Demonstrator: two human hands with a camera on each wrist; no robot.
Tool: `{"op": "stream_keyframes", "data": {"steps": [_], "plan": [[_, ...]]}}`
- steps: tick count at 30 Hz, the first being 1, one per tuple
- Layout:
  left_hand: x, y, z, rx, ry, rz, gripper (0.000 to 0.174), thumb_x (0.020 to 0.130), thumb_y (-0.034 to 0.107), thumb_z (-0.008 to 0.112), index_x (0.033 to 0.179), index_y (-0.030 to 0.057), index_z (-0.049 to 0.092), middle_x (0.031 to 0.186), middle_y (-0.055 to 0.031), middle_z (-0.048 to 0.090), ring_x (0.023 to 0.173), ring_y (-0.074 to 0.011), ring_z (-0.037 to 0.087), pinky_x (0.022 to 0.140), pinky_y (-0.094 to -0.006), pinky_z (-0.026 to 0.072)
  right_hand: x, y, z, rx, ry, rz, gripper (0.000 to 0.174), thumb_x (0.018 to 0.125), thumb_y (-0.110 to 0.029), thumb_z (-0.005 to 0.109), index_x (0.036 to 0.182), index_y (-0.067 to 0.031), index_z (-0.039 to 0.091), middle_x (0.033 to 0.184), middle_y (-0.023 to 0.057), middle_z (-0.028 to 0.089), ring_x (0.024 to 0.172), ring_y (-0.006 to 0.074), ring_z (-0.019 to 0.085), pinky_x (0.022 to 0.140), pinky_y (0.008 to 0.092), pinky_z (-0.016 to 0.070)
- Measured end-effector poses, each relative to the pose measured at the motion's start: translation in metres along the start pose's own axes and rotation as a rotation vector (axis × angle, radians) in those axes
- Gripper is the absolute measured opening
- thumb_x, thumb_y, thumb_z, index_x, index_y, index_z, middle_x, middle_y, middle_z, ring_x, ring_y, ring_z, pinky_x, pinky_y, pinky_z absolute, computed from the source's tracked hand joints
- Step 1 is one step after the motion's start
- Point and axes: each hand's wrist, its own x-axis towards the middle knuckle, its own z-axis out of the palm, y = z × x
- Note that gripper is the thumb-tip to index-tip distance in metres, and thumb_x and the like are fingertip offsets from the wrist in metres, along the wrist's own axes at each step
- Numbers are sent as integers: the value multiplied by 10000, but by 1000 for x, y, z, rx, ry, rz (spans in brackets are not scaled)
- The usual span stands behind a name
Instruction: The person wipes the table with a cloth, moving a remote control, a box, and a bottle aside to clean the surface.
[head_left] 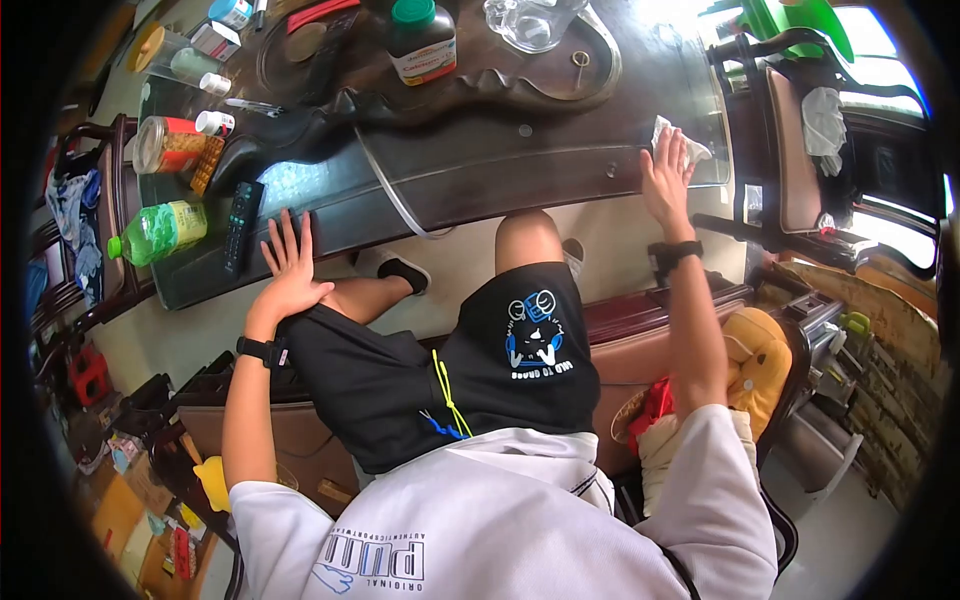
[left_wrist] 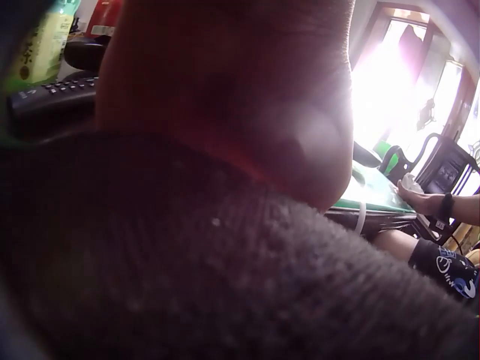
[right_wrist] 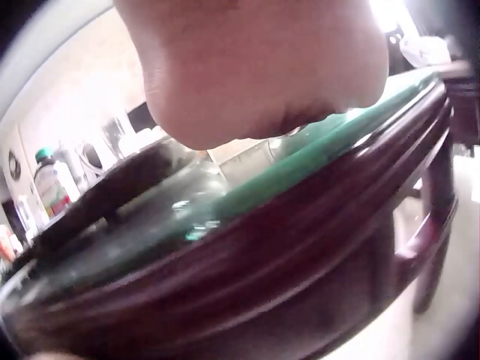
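Note:
In the head view my right hand [head_left: 668,185] lies with straight fingers on a crumpled white tissue [head_left: 697,150] near the right end of the dark glass-topped table [head_left: 450,170]. My left hand [head_left: 290,275] is spread, fingers apart, at the table's front edge above the thigh, beside a black remote [head_left: 243,225]; it holds nothing. The left wrist view shows that hand's base [left_wrist: 232,97] large and dark, the remote [left_wrist: 56,101] behind it. In the right wrist view the heel of the right hand [right_wrist: 262,67] is above the table's green glass edge [right_wrist: 300,165]; its fingers are hidden.
A green bottle [head_left: 165,232], an orange-lidded snack jar [head_left: 170,145] and small white bottles stand or lie at the left. Farther back are a carved tray [head_left: 460,95], a green-capped bottle [head_left: 422,45] and a clear plastic item [head_left: 530,22]. A white strip [head_left: 388,185] crosses the front edge.

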Motion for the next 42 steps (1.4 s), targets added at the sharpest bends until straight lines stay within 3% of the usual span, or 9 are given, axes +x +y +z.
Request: {"op": "stream_keyframes", "data": {"steps": [2,8,11,14,22,27,31,38,42], "plan": [[1,2,0,4,9,15,1306,757,274,823,1616,137,-152,1630,-267,-277,1486,-504,-268,1165,-675,-95,8,-29,9,102,43,194,916,1012,-631,385,1594,39,157,1667,282,91,1560,412,69,1231,592,55],[3,3,0,47,-10,-9,1311,751,292,819,1612,110,-153,1629,-274,-273,1487,-512,-259,1166,-674,-90,-54,-149,26,61,48,-313,1028,925,-714,446,1574,54,230,1651,291,156,1551,417,116,1230,609,62],[2,2,0,49,1,5,1312,746,284,819,1613,109,-150,1627,-273,-279,1488,-512,-256,1167,-672,-91,-86,-154,-4,72,-109,-531,959,928,-674,463,1584,-4,260,1656,216,225,1550,365,167,1245,566,109],[0,4,-4,32,-10,6,1304,752,272,812,1613,111,-154,1627,-270,-282,1487,-511,-260,1167,-671,-94,-90,-115,-23,23,-220,-651,927,917,-649,498,1598,-65,264,1663,158,245,1551,309,196,1258,533,117],[0,3,-2,35,-3,10,1300,757,247,807,1611,114,-164,1626,-265,-288,1484,-511,-267,1167,-673,-95,-28,4,-28,-59,-69,-385,773,989,-432,537,1623,-121,221,1692,117,185,1561,289,177,1258,501,98],[-1,7,-5,31,0,-5,1296,758,248,807,1612,110,-158,1627,-267,-284,1484,-513,-266,1167,-672,-94,37,45,-9,30,6,-86,766,1052,-578,310,1625,-87,175,1699,155,118,1573,326,95,1243,552,67],[-2,9,-4,22,12,7,1296,755,249,811,1613,107,-149,1628,-269,-279,1486,-513,-260,1170,-667,-92,51,-10,3,73,28,137,910,1018,-665,304,1602,18,162,1679,239,108,1567,382,72,1235,580,55],[0,6,-2,39,10,-5,1298,748,252,816,1615,104,-139,1629,-272,-272,1491,-511,-250,1173,-660,-94,-43,-118,9,58,-5,-342,990,932,-675,480,1575,40,245,1658,248,186,1547,404,148,1238,582,79],[-1,6,-2,49,22,2,1304,740,252,818,1615,98,-135,1634,-269,-263,1494,-509,-243,1174,-661,-88,-87,-109,-21,67,-134,-541,922,938,-632,496,1586,-18,266,1658,200,231,1548,355,182,1252,550,98]]}}
